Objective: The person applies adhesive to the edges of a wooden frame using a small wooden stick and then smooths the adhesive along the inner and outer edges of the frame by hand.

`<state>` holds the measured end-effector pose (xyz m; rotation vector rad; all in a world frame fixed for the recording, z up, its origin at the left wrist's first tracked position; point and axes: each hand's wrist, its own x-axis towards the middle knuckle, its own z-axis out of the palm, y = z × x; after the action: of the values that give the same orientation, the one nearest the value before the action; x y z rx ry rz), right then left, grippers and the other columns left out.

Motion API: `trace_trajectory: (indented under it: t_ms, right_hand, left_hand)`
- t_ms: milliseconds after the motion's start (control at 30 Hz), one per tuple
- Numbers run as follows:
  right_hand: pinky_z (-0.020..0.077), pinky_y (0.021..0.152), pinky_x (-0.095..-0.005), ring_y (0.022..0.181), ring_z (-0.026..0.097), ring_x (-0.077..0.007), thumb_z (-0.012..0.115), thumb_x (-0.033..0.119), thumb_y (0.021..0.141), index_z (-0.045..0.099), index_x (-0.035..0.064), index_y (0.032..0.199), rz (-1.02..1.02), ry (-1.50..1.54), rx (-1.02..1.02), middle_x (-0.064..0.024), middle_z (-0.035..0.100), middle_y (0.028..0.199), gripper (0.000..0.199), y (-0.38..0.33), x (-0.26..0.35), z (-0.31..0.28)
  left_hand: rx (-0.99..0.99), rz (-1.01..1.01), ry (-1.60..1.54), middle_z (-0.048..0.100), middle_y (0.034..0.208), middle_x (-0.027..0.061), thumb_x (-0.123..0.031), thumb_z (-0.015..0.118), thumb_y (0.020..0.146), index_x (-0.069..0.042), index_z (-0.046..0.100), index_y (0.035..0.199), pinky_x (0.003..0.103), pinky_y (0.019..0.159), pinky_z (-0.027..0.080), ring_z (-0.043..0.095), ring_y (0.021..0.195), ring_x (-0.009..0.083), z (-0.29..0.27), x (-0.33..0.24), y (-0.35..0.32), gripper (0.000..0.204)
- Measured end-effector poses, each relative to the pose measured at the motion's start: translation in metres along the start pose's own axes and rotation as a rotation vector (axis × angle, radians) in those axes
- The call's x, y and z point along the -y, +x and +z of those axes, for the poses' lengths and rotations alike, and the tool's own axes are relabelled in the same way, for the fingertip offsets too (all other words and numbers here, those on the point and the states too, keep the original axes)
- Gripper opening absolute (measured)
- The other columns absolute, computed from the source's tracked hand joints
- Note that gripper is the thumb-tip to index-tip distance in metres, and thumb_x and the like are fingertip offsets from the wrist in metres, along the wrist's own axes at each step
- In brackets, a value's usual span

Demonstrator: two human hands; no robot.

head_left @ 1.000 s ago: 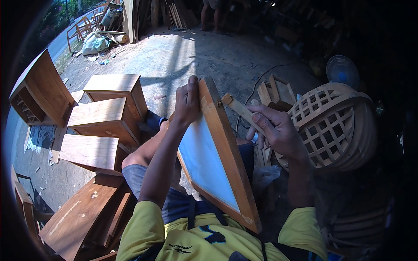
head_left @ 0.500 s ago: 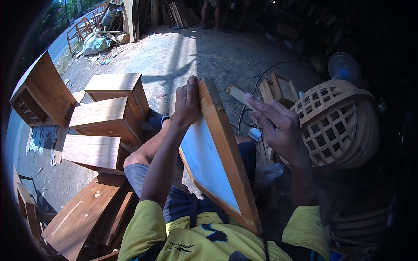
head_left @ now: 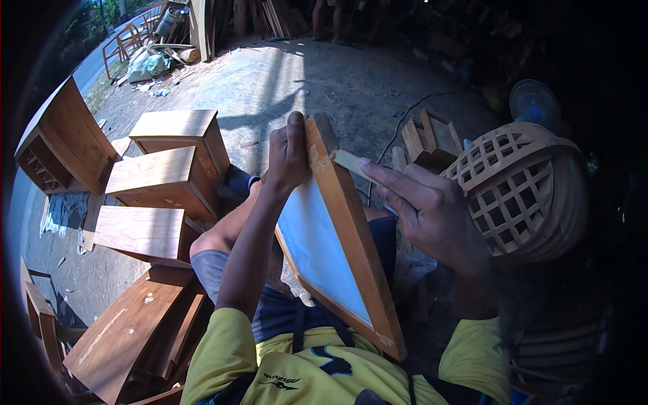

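Observation:
My left hand (head_left: 288,158) is closed round the upper end of a wooden frame (head_left: 351,229) with a pale blue-white panel (head_left: 317,250) inside it. The frame stands tilted on edge, its lower end against my shirt. Pinched in my right hand (head_left: 428,202) is a flat, pale putty spatula (head_left: 349,163). Its tip touches the frame's outer side near the top, where a tan putty patch (head_left: 324,164) lies on the wood. Part of the spatula is hidden under my fingers.
At the left stand several wooden drawer-like boxes (head_left: 162,169) and a cabinet (head_left: 74,138). Wooden panels (head_left: 128,331) lie at the lower left. On the right are a round lattice wooden piece (head_left: 506,202), a fan (head_left: 534,104) and a small wooden box (head_left: 432,138). Another person's legs (head_left: 327,20) show far back.
My right hand has moved left, bringing the spatula's tip from apart to touching the frame's side. My left hand keeps its grip, and the frame has barely shifted.

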<state>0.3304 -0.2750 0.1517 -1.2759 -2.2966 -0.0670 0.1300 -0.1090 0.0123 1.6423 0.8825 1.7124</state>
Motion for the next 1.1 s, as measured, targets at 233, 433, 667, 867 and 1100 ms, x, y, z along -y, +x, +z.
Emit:
trace_trajectory:
  t_ms: [233, 433, 667, 867, 1100]
  right_hand:
    - [0.0454, 0.055, -0.0366, 0.058, 0.056, -0.0189, 0.071, 0.001, 0.091, 0.069, 0.0192, 0.137, 0.006, -0.016, -0.017, -0.0079, 0.055, 0.070, 0.049, 0.002, 0.004, -0.001]
    - [0.0459, 0.055, -0.0373, 0.058, 0.057, -0.0190, 0.072, 0.003, 0.091, 0.069, 0.0188, 0.137, 0.040, -0.135, 0.041, -0.0082, 0.056, 0.071, 0.048, -0.007, 0.016, 0.001]
    - [0.0499, 0.056, -0.0369, 0.063, 0.064, -0.0211, 0.071, 0.006, 0.093, 0.069, 0.0172, 0.135, 0.053, -0.067, -0.012, -0.0096, 0.062, 0.076, 0.043, 0.007, 0.001, -0.011]
    - [0.0536, 0.062, -0.0392, 0.069, 0.068, -0.0243, 0.068, 0.007, 0.095, 0.069, 0.0165, 0.135, 0.046, -0.114, 0.151, -0.0124, 0.068, 0.083, 0.041, 0.012, -0.004, -0.012]
    - [0.0525, 0.061, -0.0378, 0.068, 0.068, -0.0239, 0.068, 0.006, 0.095, 0.068, 0.0159, 0.136, 0.046, -0.070, 0.070, -0.0127, 0.067, 0.082, 0.042, 0.007, -0.005, -0.002]
  left_hand:
    - [0.016, 0.025, 0.046, 0.062, 0.065, 0.0166, -0.044, 0.021, 0.113, 0.003, 0.064, 0.082, 0.042, 0.061, 0.046, 0.062, 0.061, 0.0264, 0.001, 0.003, 0.001, 0.072]
    - [0.073, -0.004, -0.036, 0.064, 0.072, 0.0021, -0.046, 0.028, 0.114, -0.005, 0.065, 0.085, 0.027, 0.060, 0.045, 0.058, 0.064, 0.0082, -0.004, 0.016, 0.004, 0.062]
    - [0.028, 0.015, 0.007, 0.062, 0.070, 0.0023, -0.045, 0.026, 0.114, -0.005, 0.063, 0.081, 0.030, 0.059, 0.044, 0.057, 0.063, 0.0095, 0.005, 0.004, 0.005, 0.064]
    - [-0.012, -0.009, 0.003, 0.064, 0.066, 0.0154, -0.043, 0.022, 0.113, 0.003, 0.066, 0.080, 0.040, 0.060, 0.047, 0.062, 0.061, 0.0239, 0.000, 0.000, 0.007, 0.072]
    - [0.007, -0.041, 0.003, 0.064, 0.064, 0.0117, -0.044, 0.024, 0.113, 0.002, 0.066, 0.079, 0.038, 0.058, 0.046, 0.059, 0.058, 0.0197, 0.001, 0.003, 0.007, 0.072]
